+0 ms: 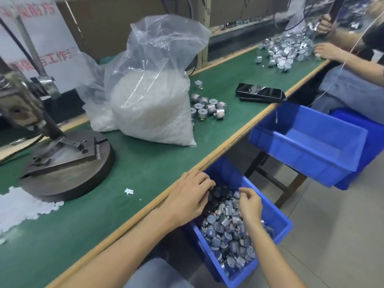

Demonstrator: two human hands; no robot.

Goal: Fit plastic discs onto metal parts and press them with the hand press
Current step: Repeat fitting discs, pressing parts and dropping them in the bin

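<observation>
Green bench (145,163); press (62,165) at 9 o'clock, discs (20,202) at 8; bin (287,223) of parts (226,235) at 5; left hand (187,198), right hand (250,204) curled among parts, grip unclear; left nearer press.

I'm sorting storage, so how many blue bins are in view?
2: the near bin, full of metal parts, at the table's front edge; the empty bin farther right. A blue shape beneath it may be a third.

Open green bench (145,169) between hand press (68,163) and plastic bag (153,100); the bag seemingly blocks reach behind it.
</observation>
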